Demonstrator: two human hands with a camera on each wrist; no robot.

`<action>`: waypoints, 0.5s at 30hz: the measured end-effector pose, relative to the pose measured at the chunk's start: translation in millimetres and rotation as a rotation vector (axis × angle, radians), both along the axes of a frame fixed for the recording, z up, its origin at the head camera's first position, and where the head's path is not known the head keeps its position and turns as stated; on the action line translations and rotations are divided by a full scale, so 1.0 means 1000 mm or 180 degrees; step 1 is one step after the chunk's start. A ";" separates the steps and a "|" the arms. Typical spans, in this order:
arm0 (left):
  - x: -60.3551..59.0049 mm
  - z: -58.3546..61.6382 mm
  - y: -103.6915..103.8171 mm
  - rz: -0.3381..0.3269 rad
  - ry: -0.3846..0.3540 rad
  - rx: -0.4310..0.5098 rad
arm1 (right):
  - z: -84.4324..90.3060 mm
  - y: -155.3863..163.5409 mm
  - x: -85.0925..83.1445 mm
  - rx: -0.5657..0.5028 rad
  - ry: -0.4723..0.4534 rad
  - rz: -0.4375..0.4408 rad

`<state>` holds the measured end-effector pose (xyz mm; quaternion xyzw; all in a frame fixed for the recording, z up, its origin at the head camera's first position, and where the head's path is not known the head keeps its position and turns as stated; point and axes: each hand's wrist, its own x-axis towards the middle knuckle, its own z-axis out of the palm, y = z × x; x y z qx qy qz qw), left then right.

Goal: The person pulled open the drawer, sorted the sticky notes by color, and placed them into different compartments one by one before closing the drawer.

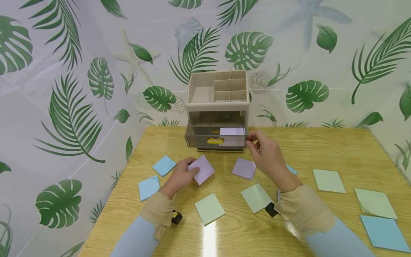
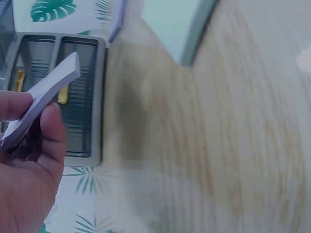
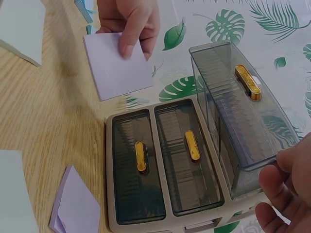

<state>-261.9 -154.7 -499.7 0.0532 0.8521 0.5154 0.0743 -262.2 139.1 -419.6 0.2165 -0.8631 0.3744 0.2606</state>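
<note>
left hand (image 1: 181, 175): pinches square lilac paper note (image 1: 201, 169), thumb on top, lifted just off wooden tabletop (image 1: 321, 150)
right hand (image 1: 268, 153): fingers curled at right corner of pulled-out smoky transparent drawer (image 1: 216, 135) with gold handle
drawer: top one of beige plastic desk organiser (image 1: 218, 103); lilac sheet already inside
lower drawers (image 3: 165, 162): two, closed
tabletop: blue, green, lilac notes scattered around both hands

Bright, even light, glare on the table (image 1: 210, 239) (left wrist view motion-blurred), edges distorted.
</note>
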 end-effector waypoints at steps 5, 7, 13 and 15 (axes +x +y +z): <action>0.011 0.014 0.000 -0.0071 0.0138 0.0208 | 0.000 -0.001 -0.001 0.0001 0.0019 -0.0011; 0.017 0.020 0.000 -0.0149 0.0247 0.0193 | -0.001 -0.001 -0.001 0.0004 0.0024 -0.0010; 0.034 0.037 0.000 -0.0650 0.0494 0.0176 | -0.001 -0.001 -0.001 0.0011 0.0021 -0.0017; 0.039 0.044 0.001 -0.0773 0.0531 0.0243 | -0.001 -0.001 -0.001 0.0011 0.0016 -0.0027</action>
